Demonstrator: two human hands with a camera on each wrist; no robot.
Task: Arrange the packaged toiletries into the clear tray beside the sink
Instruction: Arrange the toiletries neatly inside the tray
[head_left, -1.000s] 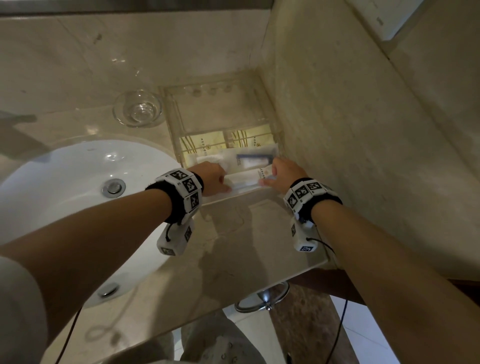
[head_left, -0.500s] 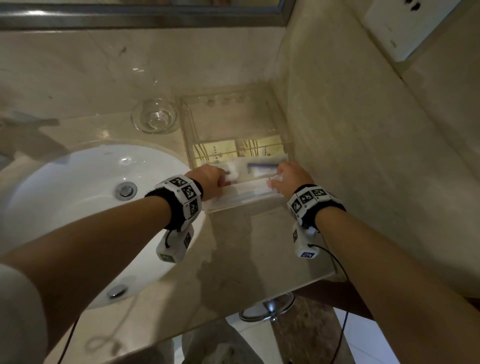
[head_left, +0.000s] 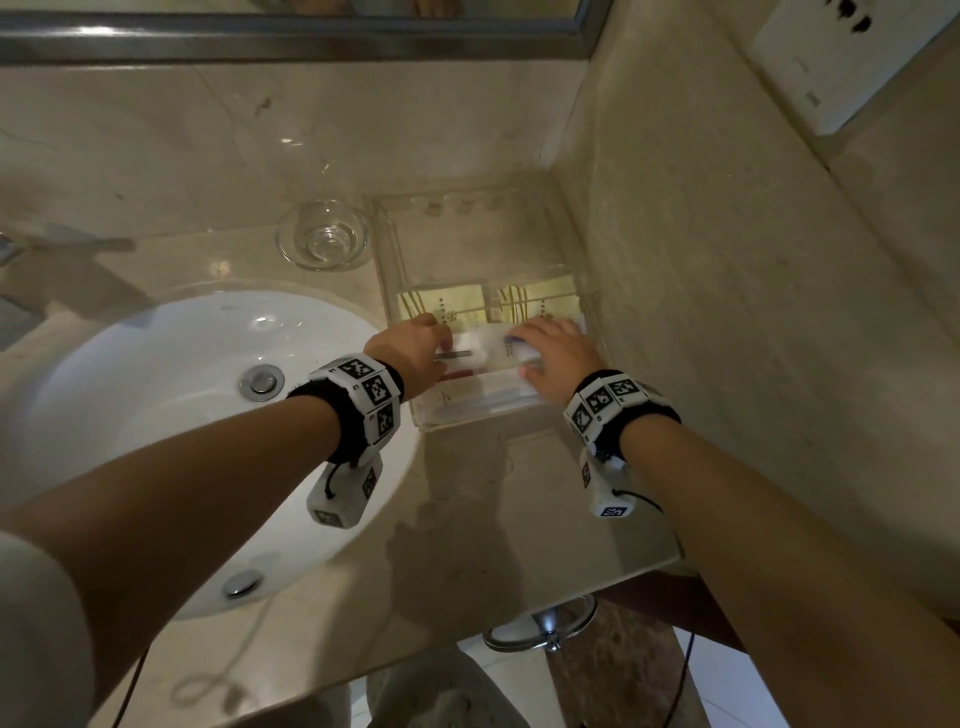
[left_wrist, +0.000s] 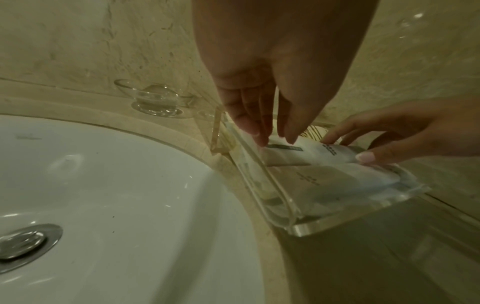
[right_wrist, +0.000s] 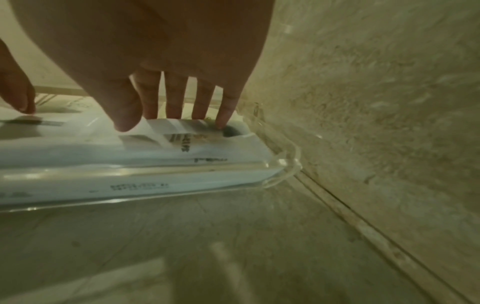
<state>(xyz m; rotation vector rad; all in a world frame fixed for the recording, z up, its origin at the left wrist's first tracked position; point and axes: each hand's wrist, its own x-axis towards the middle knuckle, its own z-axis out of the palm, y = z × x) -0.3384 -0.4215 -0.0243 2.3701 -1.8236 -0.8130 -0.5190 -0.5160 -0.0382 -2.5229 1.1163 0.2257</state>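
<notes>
One white packet (head_left: 485, 349) lies in the clear tray (head_left: 470, 422); left hand (head_left: 410, 353) touches it, right hand (head_left: 556, 358) pinches it.

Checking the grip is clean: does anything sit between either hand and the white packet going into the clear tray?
Nothing visible does. The left hand touches the white packet at its left end, the right hand pinches its right end, inside the clear tray. Behind it lie yellow packets, in front a second white packet.

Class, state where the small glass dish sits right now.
In the head view the glass dish sits on the counter behind the sink, just left of the clear tray.
</notes>
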